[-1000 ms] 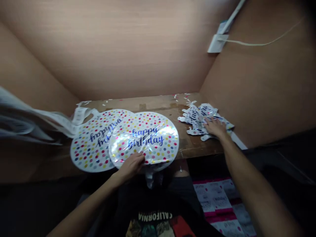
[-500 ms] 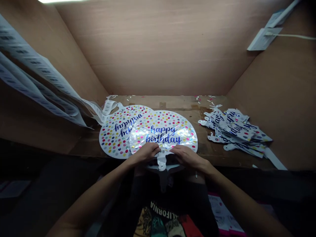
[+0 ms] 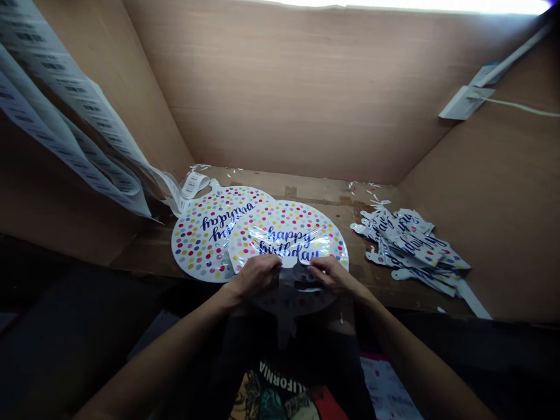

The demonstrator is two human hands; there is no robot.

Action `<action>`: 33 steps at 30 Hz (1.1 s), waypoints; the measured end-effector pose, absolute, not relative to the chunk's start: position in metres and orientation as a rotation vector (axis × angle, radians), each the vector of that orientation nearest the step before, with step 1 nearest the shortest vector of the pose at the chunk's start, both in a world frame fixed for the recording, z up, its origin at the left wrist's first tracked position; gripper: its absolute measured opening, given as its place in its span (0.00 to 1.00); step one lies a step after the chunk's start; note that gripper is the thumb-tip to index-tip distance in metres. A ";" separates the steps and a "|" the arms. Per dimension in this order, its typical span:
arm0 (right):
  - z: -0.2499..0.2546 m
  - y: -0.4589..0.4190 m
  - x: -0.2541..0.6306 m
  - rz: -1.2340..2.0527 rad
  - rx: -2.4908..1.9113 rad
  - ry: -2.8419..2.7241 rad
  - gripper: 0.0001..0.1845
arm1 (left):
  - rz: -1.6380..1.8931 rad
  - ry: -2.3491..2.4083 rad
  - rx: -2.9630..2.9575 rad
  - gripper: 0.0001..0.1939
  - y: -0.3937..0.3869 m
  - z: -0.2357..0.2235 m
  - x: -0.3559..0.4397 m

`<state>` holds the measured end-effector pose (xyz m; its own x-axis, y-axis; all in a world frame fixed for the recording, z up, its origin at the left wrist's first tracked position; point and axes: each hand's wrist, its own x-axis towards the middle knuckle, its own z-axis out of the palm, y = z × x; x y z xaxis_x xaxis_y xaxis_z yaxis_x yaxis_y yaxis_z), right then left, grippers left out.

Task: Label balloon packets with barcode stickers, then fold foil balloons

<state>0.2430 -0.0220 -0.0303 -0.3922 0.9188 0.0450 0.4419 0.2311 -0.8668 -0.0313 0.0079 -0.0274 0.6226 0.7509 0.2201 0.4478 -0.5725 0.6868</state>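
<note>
A flat round foil balloon (image 3: 289,233) with coloured dots and "happy birthday" in blue lies on the wooden bench, its near edge folded up over itself. My left hand (image 3: 256,275) pinches that near edge on the left. My right hand (image 3: 330,274) pinches it on the right. The balloon's neck (image 3: 286,326) hangs off the bench's front edge between my arms. A second dotted balloon (image 3: 205,233) lies flat under it to the left, its lettering upside down.
A pile of folded balloons (image 3: 409,242) sits on the right of the bench (image 3: 315,195). Strips of barcode labels (image 3: 74,116) hang along the left wall. Plywood walls close the bench on three sides. A white socket box (image 3: 464,102) with a cable is on the right wall.
My right hand left the pile of folded balloons and came to the front balloon's near edge. Both hands have since folded that edge up over the balloon.
</note>
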 end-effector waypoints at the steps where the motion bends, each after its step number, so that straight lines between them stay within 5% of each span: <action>1: -0.030 -0.023 0.243 1.115 -1.253 -1.900 0.20 | 0.720 0.944 2.264 0.09 0.006 -0.031 -0.032; 6: -0.038 0.011 0.270 1.473 -1.392 -1.819 0.26 | 0.770 0.921 2.410 0.10 -0.020 -0.045 -0.046; 12: -0.036 0.127 0.303 1.079 -1.639 -1.718 0.27 | 0.285 0.566 2.390 0.10 -0.030 -0.030 -0.053; 18: -0.031 0.187 0.273 0.977 -1.742 -1.740 0.28 | 0.513 1.137 2.530 0.19 0.056 -0.011 -0.024; 23: -0.024 0.157 0.309 1.022 -1.914 -1.697 0.32 | 0.119 1.713 2.467 0.32 0.096 -0.050 -0.032; 28: -0.038 0.070 0.359 1.430 -1.749 -1.636 0.33 | 0.193 1.902 2.409 0.41 0.093 -0.077 -0.041; 33: -0.052 0.057 0.331 0.656 -2.195 -1.667 0.26 | 0.281 2.038 2.309 0.44 0.098 -0.081 -0.034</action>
<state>0.3307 0.0568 -0.0518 0.2192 0.9605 -0.1715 0.8199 -0.2766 -0.5012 -0.0344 0.0981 -0.0807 0.1157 0.9879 0.1029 0.9790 -0.1309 0.1565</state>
